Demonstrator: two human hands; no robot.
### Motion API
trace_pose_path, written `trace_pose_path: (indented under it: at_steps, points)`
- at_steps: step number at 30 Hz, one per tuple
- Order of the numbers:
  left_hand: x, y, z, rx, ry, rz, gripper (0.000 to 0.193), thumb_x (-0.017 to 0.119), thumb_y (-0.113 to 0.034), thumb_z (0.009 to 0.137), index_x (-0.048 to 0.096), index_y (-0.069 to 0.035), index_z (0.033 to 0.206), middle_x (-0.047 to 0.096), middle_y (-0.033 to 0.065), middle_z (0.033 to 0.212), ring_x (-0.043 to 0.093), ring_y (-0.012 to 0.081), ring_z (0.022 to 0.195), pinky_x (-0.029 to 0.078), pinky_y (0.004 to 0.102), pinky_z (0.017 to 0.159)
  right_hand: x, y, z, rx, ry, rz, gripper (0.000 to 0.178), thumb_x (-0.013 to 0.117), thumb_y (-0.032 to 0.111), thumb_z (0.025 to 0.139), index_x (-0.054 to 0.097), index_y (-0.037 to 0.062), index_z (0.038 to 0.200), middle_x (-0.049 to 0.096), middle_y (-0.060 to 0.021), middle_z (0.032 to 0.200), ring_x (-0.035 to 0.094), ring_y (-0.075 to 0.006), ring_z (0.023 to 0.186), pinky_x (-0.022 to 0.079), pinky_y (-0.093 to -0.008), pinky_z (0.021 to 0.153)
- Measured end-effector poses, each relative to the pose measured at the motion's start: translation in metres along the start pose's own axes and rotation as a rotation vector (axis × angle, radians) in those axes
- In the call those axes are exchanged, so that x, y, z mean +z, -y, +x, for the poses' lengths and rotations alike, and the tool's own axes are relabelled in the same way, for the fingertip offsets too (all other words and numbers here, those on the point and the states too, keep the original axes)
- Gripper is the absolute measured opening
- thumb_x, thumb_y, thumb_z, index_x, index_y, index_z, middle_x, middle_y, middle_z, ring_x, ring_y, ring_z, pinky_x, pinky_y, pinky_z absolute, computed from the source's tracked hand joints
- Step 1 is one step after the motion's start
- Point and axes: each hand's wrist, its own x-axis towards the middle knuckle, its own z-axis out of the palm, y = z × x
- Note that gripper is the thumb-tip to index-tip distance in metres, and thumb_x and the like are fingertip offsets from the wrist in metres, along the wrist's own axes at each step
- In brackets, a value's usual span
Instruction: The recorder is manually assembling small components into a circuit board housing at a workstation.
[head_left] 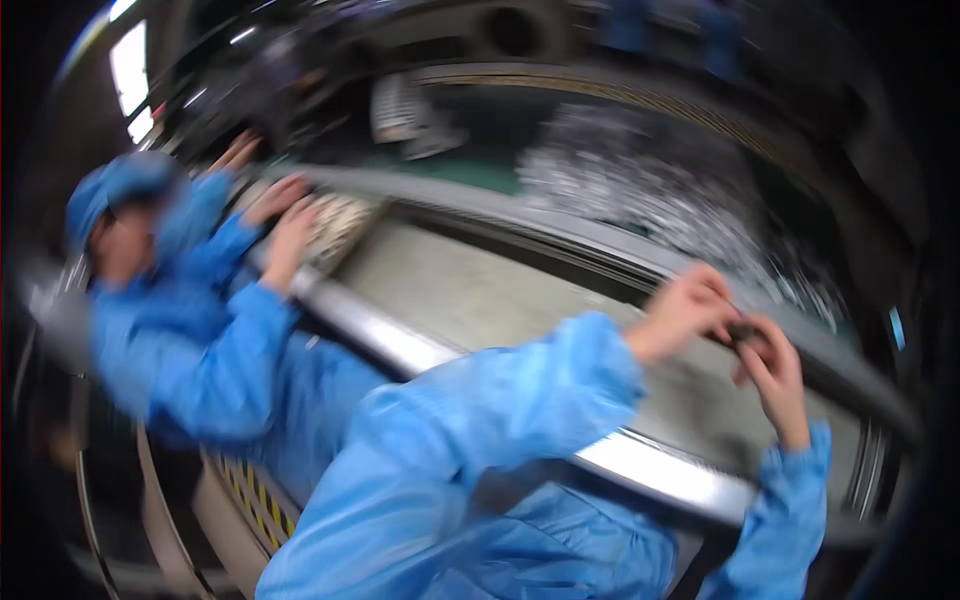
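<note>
Both my hands, in blue sleeves, meet over the pale belt at the right. A small dark piece sits between them, too blurred to name. My right hand is closed with thumb and fingers around that piece. My left hand comes in from the left with bent, pinched fingertips at the piece's edge. Whether the left fingers grip the same piece or another small part is hidden by the blur.
At my left a co-worker in blue works over a tray of pale pieces. A heap of shiny clear bags or parts lies on the green surface beyond the belt. A metal rail runs along the near edge.
</note>
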Motion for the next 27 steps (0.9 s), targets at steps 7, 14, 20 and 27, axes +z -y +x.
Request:
trace_pose_path:
  at_steps: [7,14,20,27]
  points:
    - [0.038,0.022,0.035,0.167,0.030,0.027,0.011,0.060,-0.007,0.093,0.053,-0.003,0.101,0.065,0.0077,0.079,0.060,0.0106,0.058,0.047,0.0236,0.053,-0.049,0.013,-0.017,0.025,-0.074,-0.046,0.042,0.046,-0.002,0.089,0.048,0.0004,0.131,0.051,-0.0014,0.060,0.052,-0.0095,0.051,0.043,-0.0219,0.049]
    - [0.049,0.016,0.034,0.158,0.044,0.063,0.014,0.064,-0.013,0.095,0.056,-0.002,0.097,0.063,0.0065,0.084,0.061,0.0100,0.064,0.051,0.0227,0.060,-0.044,0.030,-0.023,-0.047,-0.198,0.046,0.035,0.046,0.003,0.099,0.035,0.0024,0.133,0.062,-0.0101,0.072,0.056,-0.0131,0.058,0.048,-0.0245,0.057]
    - [0.045,0.015,0.029,0.224,-0.005,0.176,0.018,0.066,-0.010,0.093,0.057,0.000,0.105,0.066,0.0090,0.095,0.068,0.0120,0.074,0.053,0.0237,0.066,-0.054,0.005,-0.008,-0.168,-0.127,0.044,0.026,0.044,0.001,0.100,0.042,0.0047,0.126,0.052,-0.0036,0.086,0.047,-0.0065,0.068,0.040,-0.0189,0.065]
    - [0.052,0.019,0.028,0.263,0.018,0.277,0.012,0.061,-0.006,0.092,0.055,0.000,0.100,0.068,0.0095,0.085,0.068,0.0131,0.070,0.055,0.0258,0.065,-0.059,0.016,-0.022,-0.044,-0.157,0.004,0.022,0.050,0.025,0.105,0.056,0.0087,0.118,0.037,0.0098,0.073,0.029,0.0017,0.060,0.019,-0.0177,0.051]
